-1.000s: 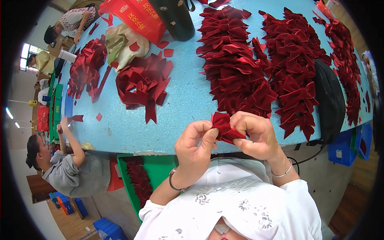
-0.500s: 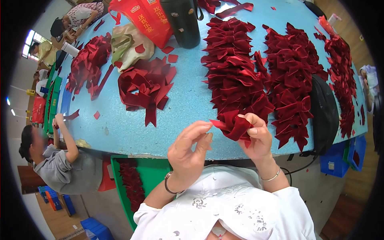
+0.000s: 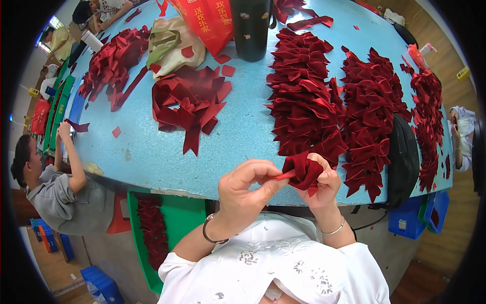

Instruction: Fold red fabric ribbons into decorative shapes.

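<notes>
My right hand (image 3: 324, 188) grips a dark red velvet bow (image 3: 304, 171) at the near edge of the blue table (image 3: 243, 126). My left hand (image 3: 248, 190) pinches a thin red strip at the bow's left side between thumb and fingers. Just beyond the bow lies a long row of finished red bows (image 3: 304, 96), with a second row (image 3: 372, 119) to its right. A heap of loose red ribbon pieces (image 3: 190, 101) lies on the table to the left.
A black bag (image 3: 403, 159) lies at the right edge, past it a third row of bows (image 3: 429, 121). A red bag (image 3: 210, 20), a dark bottle (image 3: 251, 28) and a beige bag (image 3: 169, 45) stand at the back. A person (image 3: 58, 190) sits at the left; green bin (image 3: 174, 223) below.
Both hands have shifted right with the bow. My left hand has closed in and now pinches the strip at the bow's side.
</notes>
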Demonstrator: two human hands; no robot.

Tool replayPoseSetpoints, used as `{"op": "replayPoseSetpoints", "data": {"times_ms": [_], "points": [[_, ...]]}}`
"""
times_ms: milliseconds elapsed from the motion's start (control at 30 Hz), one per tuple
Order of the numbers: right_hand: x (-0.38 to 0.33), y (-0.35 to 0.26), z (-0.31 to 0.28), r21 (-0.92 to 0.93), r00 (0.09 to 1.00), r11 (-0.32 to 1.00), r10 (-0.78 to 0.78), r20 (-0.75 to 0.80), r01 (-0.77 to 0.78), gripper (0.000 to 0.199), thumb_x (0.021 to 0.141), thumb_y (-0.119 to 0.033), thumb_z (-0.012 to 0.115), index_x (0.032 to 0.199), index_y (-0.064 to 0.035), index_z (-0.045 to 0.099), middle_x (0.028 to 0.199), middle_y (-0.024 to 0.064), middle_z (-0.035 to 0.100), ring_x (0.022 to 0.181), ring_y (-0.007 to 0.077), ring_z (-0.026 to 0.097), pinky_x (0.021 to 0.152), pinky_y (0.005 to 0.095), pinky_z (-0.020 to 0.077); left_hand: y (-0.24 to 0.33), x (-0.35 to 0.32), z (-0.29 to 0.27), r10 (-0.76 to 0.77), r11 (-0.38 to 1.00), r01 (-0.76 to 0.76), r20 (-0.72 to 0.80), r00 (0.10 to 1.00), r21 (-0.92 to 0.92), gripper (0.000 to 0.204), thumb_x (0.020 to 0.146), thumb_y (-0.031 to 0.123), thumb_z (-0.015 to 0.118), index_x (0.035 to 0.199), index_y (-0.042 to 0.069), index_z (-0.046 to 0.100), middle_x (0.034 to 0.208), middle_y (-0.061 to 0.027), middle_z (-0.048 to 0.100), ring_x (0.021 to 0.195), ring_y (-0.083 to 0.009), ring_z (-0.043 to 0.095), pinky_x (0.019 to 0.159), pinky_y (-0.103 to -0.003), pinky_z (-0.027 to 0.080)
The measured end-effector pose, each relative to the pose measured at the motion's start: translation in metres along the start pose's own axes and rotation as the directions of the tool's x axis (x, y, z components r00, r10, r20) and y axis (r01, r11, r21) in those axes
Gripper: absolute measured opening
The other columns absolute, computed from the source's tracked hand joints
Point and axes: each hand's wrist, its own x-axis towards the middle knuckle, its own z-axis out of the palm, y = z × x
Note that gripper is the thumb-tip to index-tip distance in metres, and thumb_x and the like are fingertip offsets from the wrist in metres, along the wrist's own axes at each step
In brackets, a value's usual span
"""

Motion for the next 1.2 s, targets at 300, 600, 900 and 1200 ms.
{"op": "replayPoseSetpoints", "data": {"times_ms": [300,600,900,1200], "points": [[0.004,0.002,0.004,-0.09,0.999,0.996,-0.016,-0.046,0.012,0.032,0.066,-0.018,0.055,0.09,0.0025,0.051,0.088,0.0169,0.061,0.08,0.0272,0.061,0.078,0.0386,0.0513,0.004,0.006,-0.006,0.516,0.71,-0.566,0.238,0.823,0.418,0.021,0.07,-0.01,0.069,0.087,0.001,0.066,0.089,-0.011,0.061,0.071,-0.0159,0.059,0.061,-0.025,0.049],[0.005,-0.001,0.005,-0.099,0.999,0.995,0.019,0.036,-0.016,0.025,0.066,-0.015,0.054,0.085,0.0014,0.051,0.084,0.0162,0.06,0.076,0.0259,0.06,0.074,0.0367,0.051,0.006,0.01,-0.006,0.352,0.88,-0.373,0.124,0.928,0.294,0.028,0.069,-0.009,0.069,0.095,-0.001,0.065,0.094,-0.0133,0.063,0.074,-0.0191,0.062,0.065,-0.026,0.05],[0.003,-0.002,0.016,-0.131,0.998,0.991,0.016,-0.068,-0.025,0.023,0.067,-0.015,0.057,0.083,0.0005,0.052,0.081,0.0121,0.058,0.073,0.0217,0.057,0.07,0.0342,0.0495,0.015,0.011,-0.001,0.323,0.84,-0.37,0.183,0.929,0.398,0.027,0.07,-0.005,0.071,0.096,-0.001,0.065,0.089,-0.0136,0.064,0.071,-0.017,0.063,0.062,-0.025,0.051],[0.003,-0.005,0.021,-0.22,0.999,0.976,0.0,-0.049,-0.011,0.019,0.069,-0.012,0.057,0.082,0.0,0.052,0.08,0.01,0.057,0.071,0.0172,0.055,0.067,0.0313,0.048,0.014,0.013,-0.014,0.325,0.769,-0.413,0.258,0.91,0.487,0.02,0.07,-0.002,0.073,0.089,0.0,0.066,0.086,-0.0122,0.063,0.071,-0.0162,0.061,0.06,-0.025,0.049]]}}
